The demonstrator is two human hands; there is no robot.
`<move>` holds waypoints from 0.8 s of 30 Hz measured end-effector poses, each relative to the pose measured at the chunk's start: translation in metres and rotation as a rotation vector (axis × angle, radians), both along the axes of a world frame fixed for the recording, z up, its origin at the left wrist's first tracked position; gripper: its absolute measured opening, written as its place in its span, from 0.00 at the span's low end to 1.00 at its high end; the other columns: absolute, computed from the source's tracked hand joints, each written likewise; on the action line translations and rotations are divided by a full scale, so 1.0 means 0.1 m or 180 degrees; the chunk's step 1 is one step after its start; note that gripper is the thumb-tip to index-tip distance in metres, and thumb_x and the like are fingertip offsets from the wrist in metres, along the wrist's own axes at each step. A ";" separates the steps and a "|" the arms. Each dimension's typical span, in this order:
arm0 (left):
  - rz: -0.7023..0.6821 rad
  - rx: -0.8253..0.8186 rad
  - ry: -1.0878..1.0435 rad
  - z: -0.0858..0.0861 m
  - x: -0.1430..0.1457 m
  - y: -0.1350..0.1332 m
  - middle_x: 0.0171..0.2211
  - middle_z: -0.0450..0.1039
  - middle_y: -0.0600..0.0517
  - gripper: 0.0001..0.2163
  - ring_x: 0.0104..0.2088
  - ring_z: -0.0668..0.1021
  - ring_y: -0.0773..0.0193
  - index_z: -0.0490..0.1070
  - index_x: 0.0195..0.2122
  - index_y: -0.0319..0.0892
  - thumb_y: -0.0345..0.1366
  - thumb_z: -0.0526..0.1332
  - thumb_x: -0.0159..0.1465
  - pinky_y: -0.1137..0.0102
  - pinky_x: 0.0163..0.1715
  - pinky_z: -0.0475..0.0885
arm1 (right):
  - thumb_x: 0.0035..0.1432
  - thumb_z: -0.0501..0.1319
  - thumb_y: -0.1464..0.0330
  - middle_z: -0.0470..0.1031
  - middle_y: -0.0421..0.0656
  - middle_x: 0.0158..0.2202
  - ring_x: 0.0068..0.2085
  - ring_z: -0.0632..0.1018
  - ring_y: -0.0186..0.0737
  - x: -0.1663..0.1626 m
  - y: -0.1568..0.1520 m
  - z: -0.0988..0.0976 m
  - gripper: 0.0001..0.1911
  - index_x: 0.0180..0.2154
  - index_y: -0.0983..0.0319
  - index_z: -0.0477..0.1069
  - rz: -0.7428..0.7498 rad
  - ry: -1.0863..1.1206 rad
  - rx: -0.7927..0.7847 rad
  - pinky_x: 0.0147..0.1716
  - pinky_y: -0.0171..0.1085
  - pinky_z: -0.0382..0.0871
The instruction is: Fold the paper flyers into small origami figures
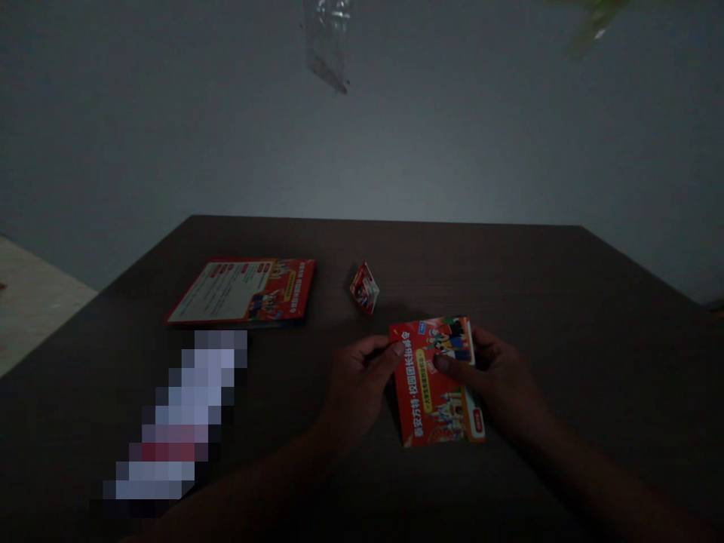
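Both my hands grip a red printed leaflet [438, 392], folded smaller, with white Chinese characters and cartoon figures on its face. My left hand [362, 377] pinches its left edge, thumb on the front. From the right, my right hand [498, 369] holds the other edge, its thumb pressed on the printed face; the fingers behind the paper are mostly hidden. Beyond my left hand, a small folded paper piece [365, 289], red and white, stands on the table. A stack of flat leaflets [226, 294] in the same print lies farther left.
The dark wooden table [537, 271] ends at a grey wall [452, 136]. A pixelated, bright oblong thing [181, 415] lies on the left near my forearm. Clear plastic [329, 45] hangs on the wall, and a blurred yellowish shape [596, 26] shows at upper right. Lighting is dim.
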State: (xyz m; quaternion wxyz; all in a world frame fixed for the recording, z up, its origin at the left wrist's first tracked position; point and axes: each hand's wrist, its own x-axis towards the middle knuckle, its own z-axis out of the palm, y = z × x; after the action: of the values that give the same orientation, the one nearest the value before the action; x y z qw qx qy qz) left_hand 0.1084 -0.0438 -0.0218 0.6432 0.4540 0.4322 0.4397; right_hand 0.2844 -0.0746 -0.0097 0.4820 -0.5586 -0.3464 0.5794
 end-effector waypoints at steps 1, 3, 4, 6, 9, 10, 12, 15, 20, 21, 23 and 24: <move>-0.0006 -0.0009 -0.0033 0.01 0.00 0.00 0.30 0.80 0.51 0.07 0.29 0.79 0.64 0.76 0.32 0.39 0.37 0.64 0.57 0.73 0.29 0.73 | 0.42 0.72 0.66 0.80 0.42 0.33 0.29 0.80 0.41 0.00 0.00 0.00 0.19 0.38 0.60 0.71 0.0003 -0.0008 -0.0008 0.30 0.41 0.77; -0.0019 -0.0002 -0.0086 0.01 0.01 0.00 0.30 0.80 0.51 0.07 0.30 0.79 0.64 0.77 0.32 0.39 0.37 0.64 0.57 0.73 0.30 0.73 | 0.42 0.72 0.66 0.80 0.42 0.33 0.29 0.81 0.42 0.01 0.00 0.00 0.19 0.38 0.60 0.71 0.0027 0.0012 -0.0009 0.31 0.42 0.77; -0.0027 0.0005 -0.0102 0.01 0.01 0.00 0.30 0.80 0.51 0.06 0.30 0.79 0.64 0.77 0.32 0.39 0.37 0.64 0.57 0.73 0.30 0.73 | 0.43 0.72 0.65 0.80 0.43 0.34 0.30 0.81 0.42 0.01 0.01 0.00 0.19 0.38 0.60 0.71 0.0050 0.0026 -0.0007 0.31 0.42 0.77; -0.0033 0.0013 -0.0104 0.01 0.01 0.00 0.29 0.80 0.51 0.06 0.30 0.79 0.64 0.77 0.32 0.39 0.36 0.64 0.57 0.73 0.30 0.73 | 0.43 0.72 0.66 0.80 0.42 0.33 0.30 0.81 0.42 0.01 0.01 0.00 0.19 0.38 0.59 0.70 0.0069 0.0038 0.0006 0.31 0.42 0.77; -0.0040 0.0015 -0.0076 0.01 0.01 -0.01 0.30 0.80 0.50 0.06 0.30 0.79 0.65 0.76 0.33 0.39 0.36 0.63 0.58 0.73 0.30 0.73 | 0.43 0.72 0.66 0.80 0.42 0.33 0.30 0.81 0.41 0.01 0.02 -0.01 0.19 0.38 0.59 0.70 0.0067 0.0028 0.0010 0.31 0.42 0.77; -0.0037 0.0015 -0.0065 0.01 0.00 -0.01 0.30 0.80 0.50 0.06 0.30 0.79 0.65 0.76 0.33 0.39 0.36 0.63 0.58 0.73 0.30 0.73 | 0.43 0.72 0.66 0.80 0.42 0.33 0.30 0.81 0.41 0.01 0.02 -0.01 0.18 0.38 0.59 0.70 0.0064 0.0033 0.0018 0.31 0.42 0.77; -0.0035 0.0009 -0.0056 0.01 0.00 -0.01 0.30 0.80 0.50 0.07 0.30 0.80 0.64 0.76 0.33 0.39 0.36 0.63 0.58 0.72 0.30 0.74 | 0.43 0.72 0.66 0.80 0.42 0.33 0.29 0.81 0.41 0.00 0.02 -0.01 0.18 0.38 0.59 0.70 0.0057 0.0039 0.0018 0.31 0.42 0.77; 0.0010 -0.0004 -0.0017 0.02 0.01 0.00 0.31 0.80 0.49 0.07 0.30 0.80 0.63 0.76 0.33 0.39 0.37 0.64 0.57 0.71 0.30 0.74 | 0.43 0.72 0.66 0.80 0.41 0.33 0.29 0.81 0.41 0.00 0.01 0.00 0.19 0.38 0.59 0.70 0.0045 -0.0021 -0.0017 0.30 0.42 0.77; 0.0044 -0.0016 -0.0023 0.02 0.02 0.00 0.30 0.80 0.50 0.08 0.30 0.80 0.62 0.77 0.33 0.39 0.38 0.64 0.57 0.71 0.30 0.74 | 0.43 0.72 0.66 0.80 0.42 0.34 0.30 0.81 0.41 0.01 0.00 0.01 0.19 0.39 0.60 0.70 0.0103 0.0025 -0.0032 0.31 0.41 0.77; 0.0030 -0.0001 -0.0022 0.02 0.02 -0.01 0.30 0.80 0.50 0.08 0.31 0.80 0.62 0.77 0.34 0.39 0.38 0.64 0.57 0.72 0.30 0.74 | 0.44 0.72 0.66 0.80 0.42 0.34 0.30 0.81 0.41 0.01 0.00 0.01 0.19 0.39 0.60 0.70 0.0088 0.0002 -0.0035 0.31 0.41 0.77; 0.0020 0.0028 -0.0002 0.03 0.02 -0.01 0.30 0.80 0.51 0.08 0.30 0.80 0.62 0.77 0.34 0.39 0.38 0.64 0.57 0.72 0.29 0.73 | 0.44 0.72 0.66 0.80 0.42 0.34 0.30 0.81 0.41 0.03 -0.01 0.00 0.19 0.39 0.60 0.70 0.0077 -0.0028 -0.0023 0.31 0.41 0.77; 0.0023 0.0043 0.0007 0.03 0.02 -0.01 0.30 0.80 0.51 0.08 0.30 0.80 0.63 0.77 0.34 0.39 0.38 0.64 0.57 0.73 0.29 0.73 | 0.44 0.72 0.66 0.80 0.42 0.34 0.30 0.81 0.41 0.03 -0.01 0.00 0.19 0.39 0.60 0.70 0.0082 -0.0028 -0.0029 0.31 0.41 0.77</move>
State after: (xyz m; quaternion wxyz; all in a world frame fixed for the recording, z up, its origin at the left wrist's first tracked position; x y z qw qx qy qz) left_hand 0.1100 -0.0448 -0.0189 0.6381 0.4572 0.4315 0.4444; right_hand 0.2873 -0.0753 -0.0102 0.4704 -0.5588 -0.3531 0.5846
